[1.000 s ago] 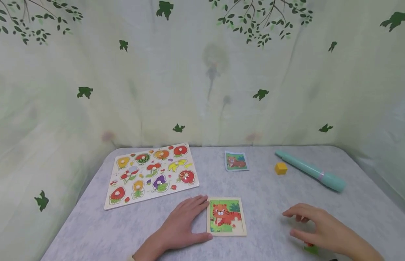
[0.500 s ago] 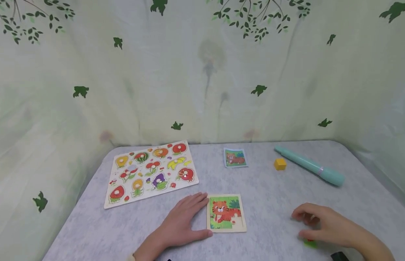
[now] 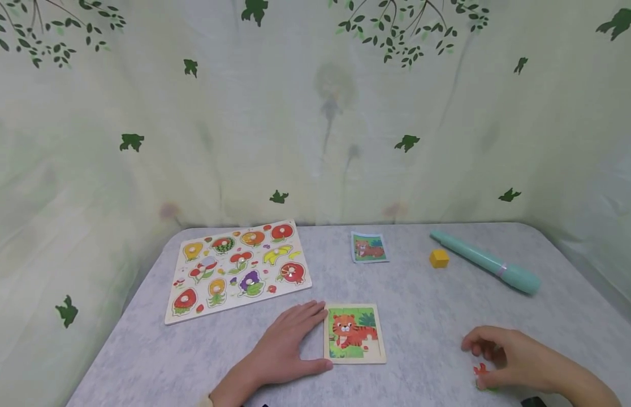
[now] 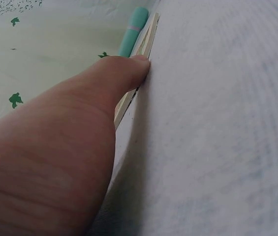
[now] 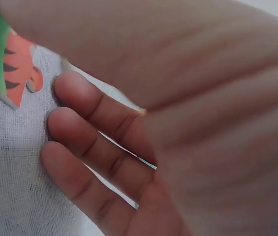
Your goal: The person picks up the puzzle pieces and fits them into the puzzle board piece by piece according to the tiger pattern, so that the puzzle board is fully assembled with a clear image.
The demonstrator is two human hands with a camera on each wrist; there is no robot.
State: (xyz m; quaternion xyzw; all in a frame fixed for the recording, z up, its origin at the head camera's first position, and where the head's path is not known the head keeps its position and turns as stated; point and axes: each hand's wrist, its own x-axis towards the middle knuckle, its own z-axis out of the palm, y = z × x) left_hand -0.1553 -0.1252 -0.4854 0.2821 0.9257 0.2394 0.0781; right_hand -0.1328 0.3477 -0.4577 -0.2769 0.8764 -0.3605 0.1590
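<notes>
A tiger jigsaw puzzle (image 3: 350, 333) in a wooden frame lies on the table, with a bare gap at its lower right. My left hand (image 3: 282, 350) rests flat beside it, fingertips and thumb touching the frame's left edge. To the right, my right hand (image 3: 519, 359) bends over a loose puzzle piece (image 3: 480, 370) in red and green. Seen from the right wrist, the thumb lies over the striped piece (image 5: 19, 73), while the other fingers (image 5: 75, 135) are loosely bent, apart from it. Part of that piece is hidden under the thumb.
Back left lies a fruit peg puzzle board (image 3: 239, 271). A small tiger picture card (image 3: 369, 248), a yellow cube (image 3: 439, 259) and a teal marker-shaped stick (image 3: 485, 263) are farther back. A printed curtain (image 3: 315, 124) hangs behind the table.
My right hand has shifted a little right and nearer to me, its thumb coming down onto the loose puzzle piece. My left hand stays at the frame.
</notes>
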